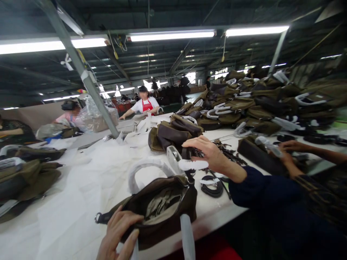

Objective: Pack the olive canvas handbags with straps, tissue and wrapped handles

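An olive-brown handbag (187,206) lies in front of me with its top unzipped, showing a pale lining. White wrapping covers its handles (148,166). My left hand (118,231) pinches the bag's near-left rim, fingers over the edge and thumb outside. Above the bag's right end, my right hand (208,153) has bent fingers over a dark part beside a grey-white device (174,157); the thumb and what exactly it grips are hidden. A white-wrapped piece (193,165) sits just below the right hand. Coiled black straps (211,186) lie to its right.
More handbags are heaped at the back right (230,101), behind my bag (173,133) and at left (27,177). White sheeting (76,202) covers the table. At right, a co-worker's hands (288,153) touch another bag (255,155). A slanted metal post (94,97) rises at left.
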Demonstrator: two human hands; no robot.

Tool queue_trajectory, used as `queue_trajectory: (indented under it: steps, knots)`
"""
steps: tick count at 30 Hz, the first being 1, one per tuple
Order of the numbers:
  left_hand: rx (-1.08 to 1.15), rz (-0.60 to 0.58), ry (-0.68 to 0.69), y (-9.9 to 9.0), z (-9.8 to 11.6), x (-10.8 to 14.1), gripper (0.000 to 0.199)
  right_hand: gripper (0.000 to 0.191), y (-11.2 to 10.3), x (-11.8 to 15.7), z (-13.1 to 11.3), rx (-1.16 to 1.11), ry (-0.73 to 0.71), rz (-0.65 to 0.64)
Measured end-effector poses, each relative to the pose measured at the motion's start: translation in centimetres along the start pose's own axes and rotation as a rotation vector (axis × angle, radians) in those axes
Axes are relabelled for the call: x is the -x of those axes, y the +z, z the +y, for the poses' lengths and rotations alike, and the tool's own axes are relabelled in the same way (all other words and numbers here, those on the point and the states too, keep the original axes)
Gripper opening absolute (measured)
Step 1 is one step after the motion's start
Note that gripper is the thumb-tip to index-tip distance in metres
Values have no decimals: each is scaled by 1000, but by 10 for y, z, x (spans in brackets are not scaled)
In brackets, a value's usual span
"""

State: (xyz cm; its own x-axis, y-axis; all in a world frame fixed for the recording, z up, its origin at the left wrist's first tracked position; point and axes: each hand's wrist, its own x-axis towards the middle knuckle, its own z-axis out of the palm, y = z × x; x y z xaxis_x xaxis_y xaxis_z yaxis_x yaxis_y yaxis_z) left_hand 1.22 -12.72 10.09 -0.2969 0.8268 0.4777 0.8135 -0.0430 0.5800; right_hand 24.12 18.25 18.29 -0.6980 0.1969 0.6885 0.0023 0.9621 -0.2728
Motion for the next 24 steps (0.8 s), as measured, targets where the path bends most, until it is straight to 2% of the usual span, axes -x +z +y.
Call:
queue_trajectory:
  steps: [3, 5, 6, 8, 12, 15, 20, 24]
  knots:
    - [-22, 2, 7, 1, -2, -7, 15, 30, 6, -37, -55, 77, -407, -251]
    - [-2, -16, 9, 3, -2, -11, 17, 25, 27, -51, -84, 146, -600, -441]
    - [13, -32, 24, 3, -1, -13, 17, 23, 40, -55, -93, 160, -643, -527]
    - [40, -54, 52, 3, 1, -14, 17, 18, 68, -58, -98, 143, -615, -677]
    - [104, -86, 80, 2, 4, -10, 18, 26, 112, -62, -73, 55, -310, -932]
    - [157, -92, 102, 2, 3, -6, 15, 25, 129, -65, -54, 105, -155, -937]
    - [176, -90, 108, 9, 2, -5, 13, 20, 156, -59, -48, 246, -223, -810]
    - [157, -89, 89, 14, 2, -8, 16, 25, 176, -55, -41, 319, -187, -750]
